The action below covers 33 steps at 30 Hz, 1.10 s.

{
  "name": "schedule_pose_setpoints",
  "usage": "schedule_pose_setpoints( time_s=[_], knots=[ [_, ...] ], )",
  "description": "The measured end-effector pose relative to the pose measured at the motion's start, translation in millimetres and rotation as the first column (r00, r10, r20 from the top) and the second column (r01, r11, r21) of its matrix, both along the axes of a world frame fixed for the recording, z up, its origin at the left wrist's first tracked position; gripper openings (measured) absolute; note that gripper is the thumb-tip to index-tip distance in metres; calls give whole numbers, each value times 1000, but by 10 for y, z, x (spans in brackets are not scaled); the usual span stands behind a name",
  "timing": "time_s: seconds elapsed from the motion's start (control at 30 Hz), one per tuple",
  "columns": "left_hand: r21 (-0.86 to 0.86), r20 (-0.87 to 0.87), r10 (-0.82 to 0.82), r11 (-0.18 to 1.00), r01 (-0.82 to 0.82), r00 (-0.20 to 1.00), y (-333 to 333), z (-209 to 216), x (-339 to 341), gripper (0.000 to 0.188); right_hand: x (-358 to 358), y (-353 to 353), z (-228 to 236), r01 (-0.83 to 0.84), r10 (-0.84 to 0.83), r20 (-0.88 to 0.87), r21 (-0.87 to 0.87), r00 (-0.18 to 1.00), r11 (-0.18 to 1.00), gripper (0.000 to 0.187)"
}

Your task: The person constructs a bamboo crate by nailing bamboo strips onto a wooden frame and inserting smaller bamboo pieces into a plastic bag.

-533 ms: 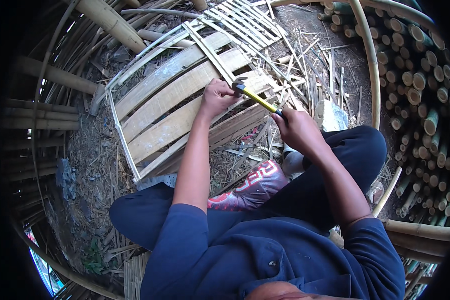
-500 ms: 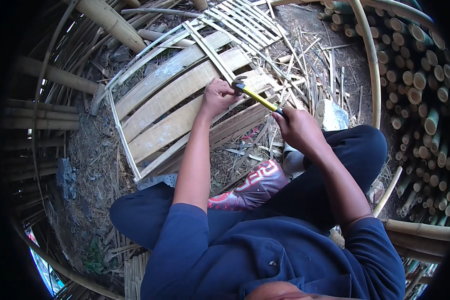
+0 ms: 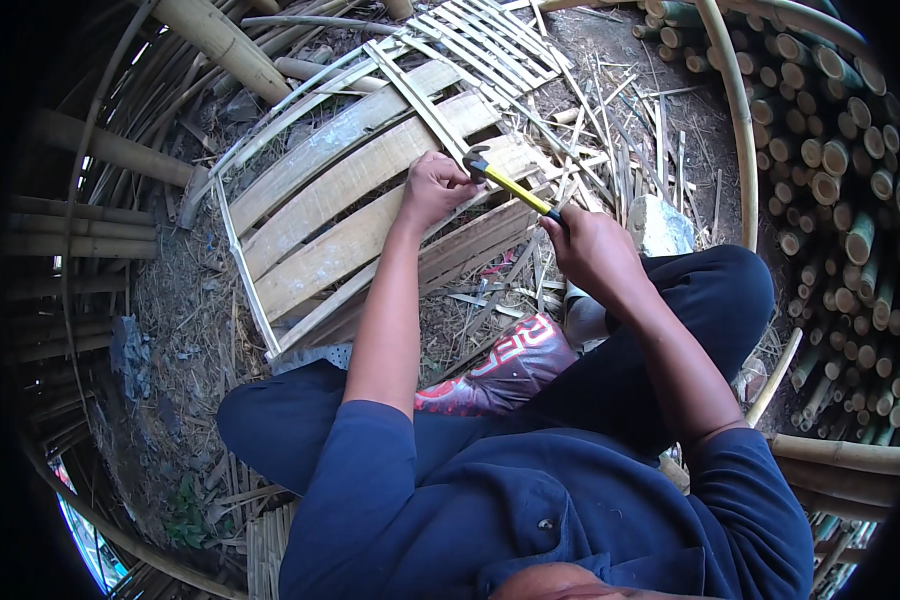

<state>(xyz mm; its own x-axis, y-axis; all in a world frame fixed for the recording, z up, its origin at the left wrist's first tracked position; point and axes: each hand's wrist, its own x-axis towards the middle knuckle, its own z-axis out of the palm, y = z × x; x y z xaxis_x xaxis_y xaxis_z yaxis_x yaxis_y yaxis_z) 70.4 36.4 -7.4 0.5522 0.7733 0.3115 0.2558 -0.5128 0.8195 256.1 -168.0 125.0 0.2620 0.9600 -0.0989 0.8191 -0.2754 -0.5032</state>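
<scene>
Hammer [image 3: 515, 188] with a yellow handle and dark metal head lies slantwise just past twelve o'clock from the middle of our view, its head toward eleven and its grip toward four. Our right hand [image 3: 596, 250], between two and three o'clock, is closed around the dark grip end. Our left hand [image 3: 435, 190], almost at twelve, has its fingers curled in close beside the hammer head; we cannot tell how tightly they close, whether they pinch anything small, or whether they touch the metal.

Compared with half a second ago, the hammer head sits a little farther toward twelve and its handle slopes differently, while our right hand has shifted slightly the same way. Our left hand holds nearly the same spot over the slatted panel [image 3: 365, 162].

That panel, of broad curved slats, spreads toward ten o'clock, and we see pale strips [image 3: 415, 97] crossing it from about eleven thirty down toward our left fingers. Beyond, toward twelve, lies a grid of thin strips [image 3: 495, 45]. A pale stone [image 3: 660, 228] rests between two and three, with stacked bamboo poles [image 3: 858, 240] farther out that way.
</scene>
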Motion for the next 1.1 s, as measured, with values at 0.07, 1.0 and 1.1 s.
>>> schedule_pose_setpoints(
  time_s=[0.07,1.0,1.1],
  knots=[
    [115,0,-15,993,14,1000,21,-22,13,18,15,-1,-3,-3,3,28,0,1000,1000,39],
    [71,-91,-27,997,34,995,19,58,-12,20,-44,-30,53,-46,43,64,47,997,998,35],
    [66,-192,-2,998,15,981,25,58,11,24,-43,-7,40,-24,21,49,48,999,999,37]
  ],
)
